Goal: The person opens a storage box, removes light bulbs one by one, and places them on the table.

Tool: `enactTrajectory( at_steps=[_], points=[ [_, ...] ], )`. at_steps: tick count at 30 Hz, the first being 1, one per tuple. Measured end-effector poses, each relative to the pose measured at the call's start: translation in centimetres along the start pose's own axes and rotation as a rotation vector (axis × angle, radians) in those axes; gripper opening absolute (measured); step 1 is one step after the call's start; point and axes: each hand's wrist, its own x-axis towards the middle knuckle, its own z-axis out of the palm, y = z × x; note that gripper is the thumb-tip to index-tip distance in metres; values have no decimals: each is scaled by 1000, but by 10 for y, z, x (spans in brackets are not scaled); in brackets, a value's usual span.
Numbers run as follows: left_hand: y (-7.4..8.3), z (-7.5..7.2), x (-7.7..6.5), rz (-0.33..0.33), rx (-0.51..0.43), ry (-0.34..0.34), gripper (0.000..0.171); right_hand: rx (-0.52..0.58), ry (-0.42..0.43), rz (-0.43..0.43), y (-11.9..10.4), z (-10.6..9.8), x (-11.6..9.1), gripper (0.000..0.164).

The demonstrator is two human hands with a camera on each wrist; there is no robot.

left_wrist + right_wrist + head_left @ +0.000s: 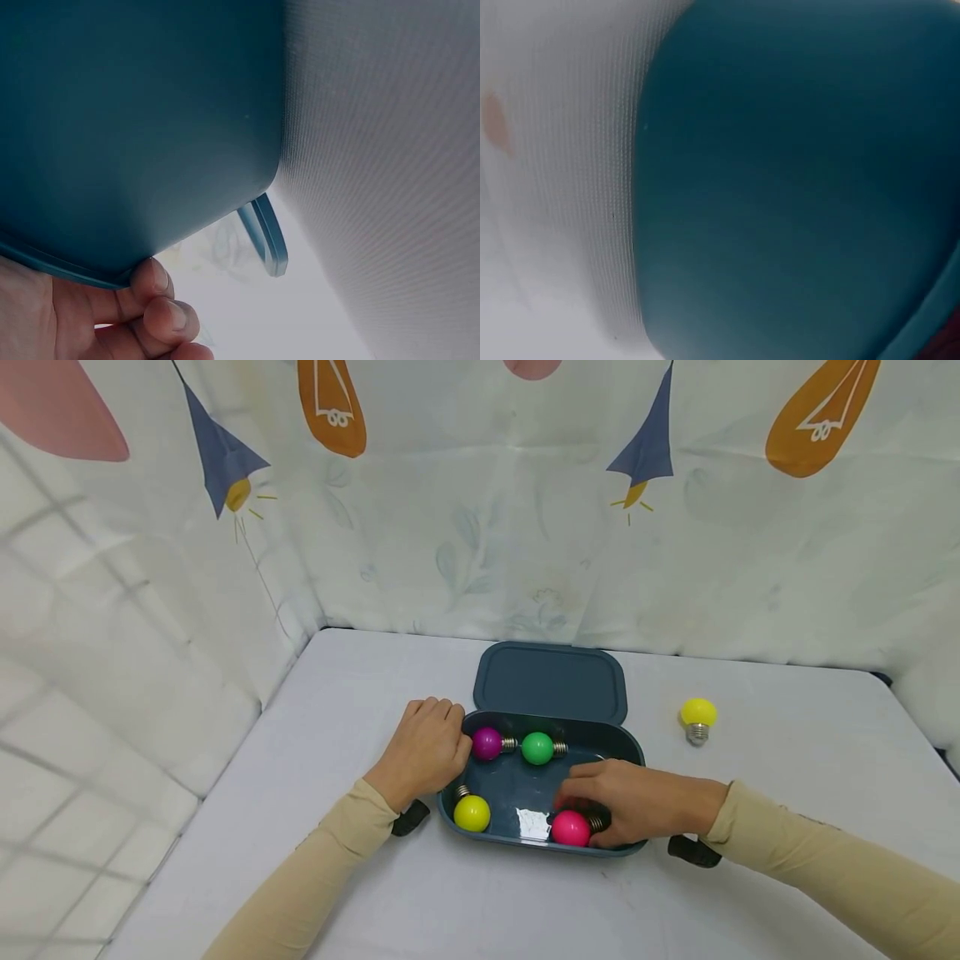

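A dark blue plastic box (517, 781) stands on the table, and my left hand (423, 747) grips its left rim. In the left wrist view the curled fingers (161, 319) sit right at the box's rim. My right hand (637, 802) reaches into the front right part of the box, its thumb and fingers around a pink light bulb (571, 828). Inside the box also lie a purple bulb (487, 743) and a green bulb (537, 748) at the back, and a yellow bulb (472, 813) at the front left. The right wrist view shows only the box's outer wall (780, 187).
Behind the box lies its flat dark blue lid (551, 681). Another yellow bulb (698, 714) is on the white table (787, 760) to the right. A patterned cloth (480, 527) hangs along the table's back edge and left side.
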Motion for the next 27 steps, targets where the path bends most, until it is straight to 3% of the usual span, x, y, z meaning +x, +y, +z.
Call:
enactTrajectory(
  at_steps=[11,27],
  points=[
    [0,1,0,16,16,26,14,2,-37,-19,-2,1,2,45],
    [0,1,-1,24,18,48,14,22,-19,-33,-3,0,0,43]
  ],
)
